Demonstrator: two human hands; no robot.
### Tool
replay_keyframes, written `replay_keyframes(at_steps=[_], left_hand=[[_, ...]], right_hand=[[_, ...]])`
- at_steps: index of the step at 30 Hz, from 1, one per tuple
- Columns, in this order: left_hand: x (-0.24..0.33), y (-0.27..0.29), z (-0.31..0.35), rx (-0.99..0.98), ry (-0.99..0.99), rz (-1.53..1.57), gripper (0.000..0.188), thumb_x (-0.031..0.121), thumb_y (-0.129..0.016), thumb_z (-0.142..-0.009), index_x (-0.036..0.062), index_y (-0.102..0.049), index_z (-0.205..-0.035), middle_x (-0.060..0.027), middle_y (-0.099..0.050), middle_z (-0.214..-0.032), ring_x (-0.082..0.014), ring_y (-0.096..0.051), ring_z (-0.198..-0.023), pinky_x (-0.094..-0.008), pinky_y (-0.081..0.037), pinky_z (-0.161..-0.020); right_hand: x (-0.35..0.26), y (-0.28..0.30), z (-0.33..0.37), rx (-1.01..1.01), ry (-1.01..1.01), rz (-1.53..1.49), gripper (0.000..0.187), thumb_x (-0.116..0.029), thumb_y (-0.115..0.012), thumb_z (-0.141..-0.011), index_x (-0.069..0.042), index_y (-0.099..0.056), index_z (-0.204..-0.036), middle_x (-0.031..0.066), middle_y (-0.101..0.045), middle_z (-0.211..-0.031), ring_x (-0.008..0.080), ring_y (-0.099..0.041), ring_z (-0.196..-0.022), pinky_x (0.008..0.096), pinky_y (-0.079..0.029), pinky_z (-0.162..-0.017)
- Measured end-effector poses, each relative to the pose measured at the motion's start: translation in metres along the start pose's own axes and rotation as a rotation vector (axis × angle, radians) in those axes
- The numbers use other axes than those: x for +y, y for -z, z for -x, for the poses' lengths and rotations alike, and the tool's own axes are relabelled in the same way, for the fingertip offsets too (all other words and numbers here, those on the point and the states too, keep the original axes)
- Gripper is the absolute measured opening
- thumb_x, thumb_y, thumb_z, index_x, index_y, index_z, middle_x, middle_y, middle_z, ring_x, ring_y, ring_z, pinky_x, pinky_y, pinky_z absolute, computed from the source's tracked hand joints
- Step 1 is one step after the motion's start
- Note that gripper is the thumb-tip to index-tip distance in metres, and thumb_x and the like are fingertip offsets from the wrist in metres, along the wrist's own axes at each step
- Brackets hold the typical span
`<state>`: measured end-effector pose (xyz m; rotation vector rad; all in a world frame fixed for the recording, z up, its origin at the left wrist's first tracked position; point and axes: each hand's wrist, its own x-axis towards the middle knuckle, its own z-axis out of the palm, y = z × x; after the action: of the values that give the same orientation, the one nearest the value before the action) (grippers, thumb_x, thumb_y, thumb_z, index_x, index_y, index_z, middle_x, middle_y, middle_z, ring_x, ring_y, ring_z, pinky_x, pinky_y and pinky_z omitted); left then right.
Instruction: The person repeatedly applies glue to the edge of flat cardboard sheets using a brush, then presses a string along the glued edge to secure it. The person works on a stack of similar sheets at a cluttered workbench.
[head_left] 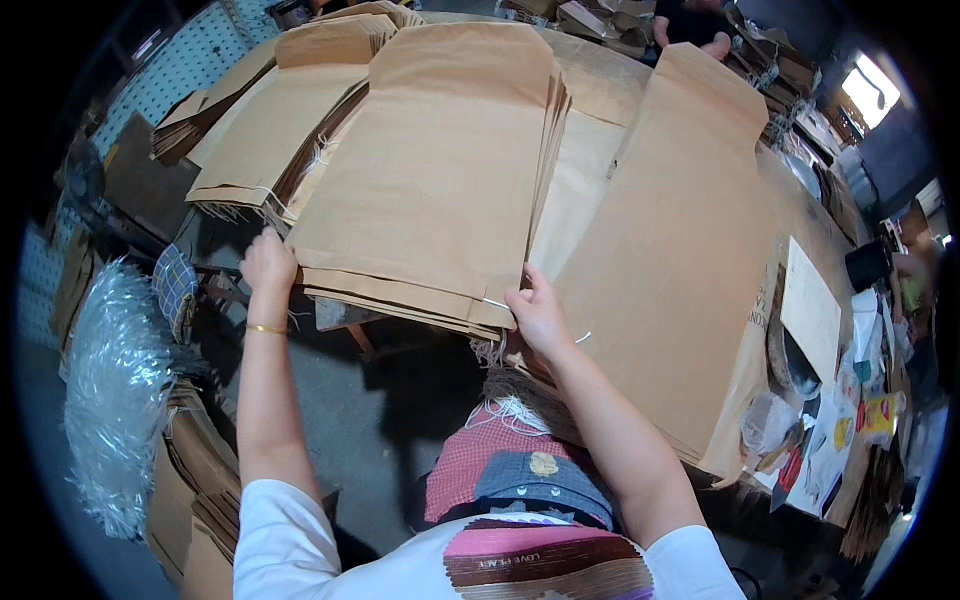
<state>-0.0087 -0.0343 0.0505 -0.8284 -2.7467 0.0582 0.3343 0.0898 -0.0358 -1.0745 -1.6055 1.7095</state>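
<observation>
A bundle of shiny white plastic strands is hanging at the far left, and everything else is sitting to its right. A checked cloth is lying just beside its upper end. Stacked brown sheets are leaning right beneath it. Well across, a pale board is resting on the counter, with colourful packets cluttering the far edge.

Both arms extended forward, hands spread apart, fingers curled.

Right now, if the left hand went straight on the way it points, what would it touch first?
The left hand points up and away; it already touches the near left corner of the stack of brown paper bags, so it would likely push into that stack first, though depth is unclear.
</observation>
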Motion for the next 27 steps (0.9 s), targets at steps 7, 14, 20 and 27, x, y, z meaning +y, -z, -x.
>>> replay_keyframes(at_steps=[7, 14, 20, 27], left_hand=[[0.111, 0.030, 0.178, 0.208, -0.876, 0.522, 0.043, 0.020, -0.067, -0.079, 0.0002, -0.056, -0.116, -0.0203, -0.053, -0.125, -0.0369, -0.047, -0.120, -0.0498, -0.035, -0.102], [0.200, 0.024, 0.243, -0.262, -1.224, 0.588, 0.100, 0.034, -0.085, -0.049, 0.0118, -0.041, -0.136, -0.0218, -0.027, -0.144, -0.0428, -0.029, -0.131, -0.0532, -0.027, -0.107], [0.223, 0.002, 0.239, -0.212, -1.273, 0.540, 0.102, 0.033, -0.088, -0.046, 0.0205, -0.044, -0.137, -0.0211, -0.027, -0.146, -0.0424, -0.024, -0.134, -0.0524, -0.024, -0.110], [0.220, 0.003, 0.263, -0.175, -1.152, 0.543, 0.088, 0.015, -0.086, -0.050, 0.0117, -0.050, -0.131, -0.0193, -0.033, -0.143, -0.0410, -0.034, -0.128, -0.0483, -0.034, -0.104]], right_hand=[[-0.012, 0.118, 0.150, -0.235, 0.020, 0.180, 0.026, -0.009, -0.061, -0.088, -0.002, -0.062, -0.112, 0.0055, -0.064, -0.082, 0.0142, -0.060, -0.074, 0.0270, -0.049, -0.064], [-0.023, 0.301, 0.268, 0.802, -0.121, 1.319, 0.040, 0.007, -0.052, -0.073, -0.005, -0.063, -0.110, 0.0134, -0.057, -0.087, 0.0296, -0.059, -0.078, 0.0381, -0.047, -0.070], [0.005, 0.336, 0.314, 0.713, -0.215, 1.326, 0.065, 0.006, -0.054, -0.072, -0.020, -0.051, -0.132, 0.0126, -0.051, -0.097, 0.0306, -0.057, -0.088, 0.0387, -0.047, -0.077], [0.011, 0.346, 0.319, 0.819, -0.076, 1.382, 0.043, 0.004, -0.059, -0.073, -0.011, -0.061, -0.113, 0.0105, -0.055, -0.090, 0.0284, -0.059, -0.079, 0.0357, -0.048, -0.071]])
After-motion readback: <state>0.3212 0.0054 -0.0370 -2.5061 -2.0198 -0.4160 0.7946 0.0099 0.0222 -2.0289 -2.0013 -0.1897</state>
